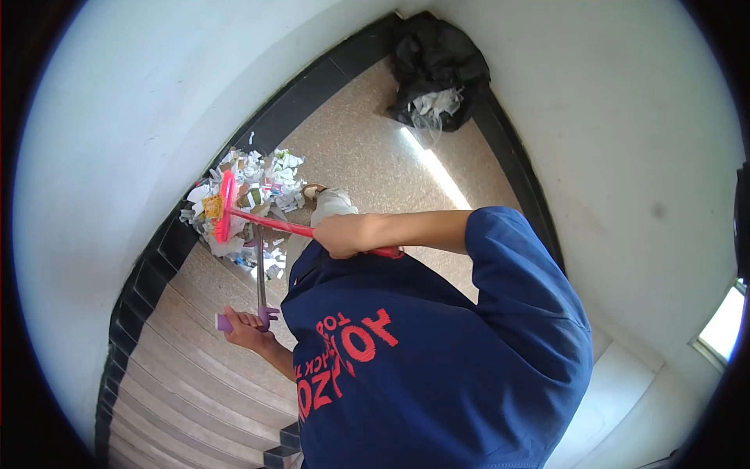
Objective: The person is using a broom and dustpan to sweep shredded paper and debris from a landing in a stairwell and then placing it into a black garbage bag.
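My right hand (345, 235) is shut around the red handle of a broom (269, 223), near its upper end. The broom's pink-red bristle head (224, 208) lies over a heap of scrap paper and plastic litter (252, 176). My left hand (243, 329) grips the purple handle (224, 322) of a long tool with a metal pole (261, 269) and a purple hook-like piece. The pole runs down to the litter, where a bit of purple shows; its lower end is mostly hidden.
Stairs (199, 363) with dark side edging descend at the lower left. A black bag (436, 53) with clear plastic in its mouth stands in the far corner. Pale walls (158, 76) enclose the speckled landing floor (351, 129). My shoe (312, 191) is beside the litter.
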Tool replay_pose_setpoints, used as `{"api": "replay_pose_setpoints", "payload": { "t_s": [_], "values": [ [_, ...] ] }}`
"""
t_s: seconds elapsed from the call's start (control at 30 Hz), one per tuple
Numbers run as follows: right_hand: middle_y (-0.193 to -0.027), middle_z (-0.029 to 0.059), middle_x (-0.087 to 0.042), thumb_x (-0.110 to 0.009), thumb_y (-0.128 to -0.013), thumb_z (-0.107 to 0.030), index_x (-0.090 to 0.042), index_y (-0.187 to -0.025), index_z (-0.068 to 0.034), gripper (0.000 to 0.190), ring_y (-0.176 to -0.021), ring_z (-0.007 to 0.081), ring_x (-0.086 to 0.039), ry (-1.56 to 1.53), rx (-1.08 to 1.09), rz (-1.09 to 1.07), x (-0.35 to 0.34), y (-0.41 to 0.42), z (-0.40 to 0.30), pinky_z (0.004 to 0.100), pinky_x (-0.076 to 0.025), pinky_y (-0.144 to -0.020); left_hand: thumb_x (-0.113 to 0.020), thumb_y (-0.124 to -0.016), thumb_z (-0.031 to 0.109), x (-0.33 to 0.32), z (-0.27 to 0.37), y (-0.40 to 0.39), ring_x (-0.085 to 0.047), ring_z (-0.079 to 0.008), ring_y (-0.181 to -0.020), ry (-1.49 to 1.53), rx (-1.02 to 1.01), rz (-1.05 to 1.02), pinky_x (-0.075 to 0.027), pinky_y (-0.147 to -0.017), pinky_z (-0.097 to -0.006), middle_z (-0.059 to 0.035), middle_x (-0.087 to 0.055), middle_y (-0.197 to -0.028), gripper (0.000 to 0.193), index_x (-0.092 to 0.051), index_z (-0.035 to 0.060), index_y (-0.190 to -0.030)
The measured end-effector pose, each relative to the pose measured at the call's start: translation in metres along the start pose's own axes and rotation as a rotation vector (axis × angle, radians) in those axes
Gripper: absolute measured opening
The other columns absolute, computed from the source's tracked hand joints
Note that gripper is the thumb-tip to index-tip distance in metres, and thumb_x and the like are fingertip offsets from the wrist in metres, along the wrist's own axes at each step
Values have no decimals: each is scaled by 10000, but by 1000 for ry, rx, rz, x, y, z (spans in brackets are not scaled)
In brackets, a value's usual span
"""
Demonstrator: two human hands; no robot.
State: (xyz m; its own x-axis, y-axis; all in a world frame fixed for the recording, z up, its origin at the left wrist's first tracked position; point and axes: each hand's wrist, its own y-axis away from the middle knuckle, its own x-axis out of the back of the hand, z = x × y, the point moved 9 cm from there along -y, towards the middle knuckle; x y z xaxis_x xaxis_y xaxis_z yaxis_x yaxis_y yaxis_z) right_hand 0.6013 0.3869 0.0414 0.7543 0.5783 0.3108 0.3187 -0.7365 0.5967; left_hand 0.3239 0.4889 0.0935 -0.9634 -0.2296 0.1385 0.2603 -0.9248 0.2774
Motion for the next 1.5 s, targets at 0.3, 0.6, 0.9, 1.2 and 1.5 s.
{"api": "replay_pose_setpoints", "payload": {
  "t_s": [0.3,0.6,0.9,1.2,1.5],
  "values": [
    [-786,256,-619,-464,-871,-158,-466,-1102,28,297,-733,405,-634,-82,-202,56,-13,97,48,470,-507,-637,-567,-896,136,-37,14,58,-348,-59,-304,-223,-97,-218,-237,-285,-232,33,-384,-419,332,-418,115,-601],
    [-736,248,-615,-458,-883,-154,-481,-1058,39,262,-691,382,-632,-167,-400,10,8,162,32,466,-508,-635,-572,-885,104,-76,8,101,-349,-59,-313,-88,204,-367,-269,-289,-238,28,-368,-433,253,-416,63,-689],
    [-694,238,-606,-467,-871,-155,-501,-1010,34,236,-688,371,-625,-159,-515,134,36,197,-83,457,-504,-639,-598,-876,151,-84,95,58,-362,-60,-318,-147,380,-614,-282,-299,-232,23,-382,-442,269,-425,69,-687],
    [-782,288,-605,-467,-854,-131,-503,-1010,56,246,-821,423,-610,-304,-718,207,43,286,-239,489,-488,-750,-631,-852,157,-77,230,67,-328,-56,-301,-176,399,-858,-286,-277,-225,29,-372,-439,258,-435,68,-710],
    [-760,304,-592,-432,-847,-89,-492,-958,76,207,-790,423,-615,-320,-787,297,53,322,-407,490,-491,-709,-622,-861,178,-32,374,34,-354,-64,-307,-59,439,-876,-293,-281,-231,23,-387,-444,265,-439,64,-707]
  ]
}}
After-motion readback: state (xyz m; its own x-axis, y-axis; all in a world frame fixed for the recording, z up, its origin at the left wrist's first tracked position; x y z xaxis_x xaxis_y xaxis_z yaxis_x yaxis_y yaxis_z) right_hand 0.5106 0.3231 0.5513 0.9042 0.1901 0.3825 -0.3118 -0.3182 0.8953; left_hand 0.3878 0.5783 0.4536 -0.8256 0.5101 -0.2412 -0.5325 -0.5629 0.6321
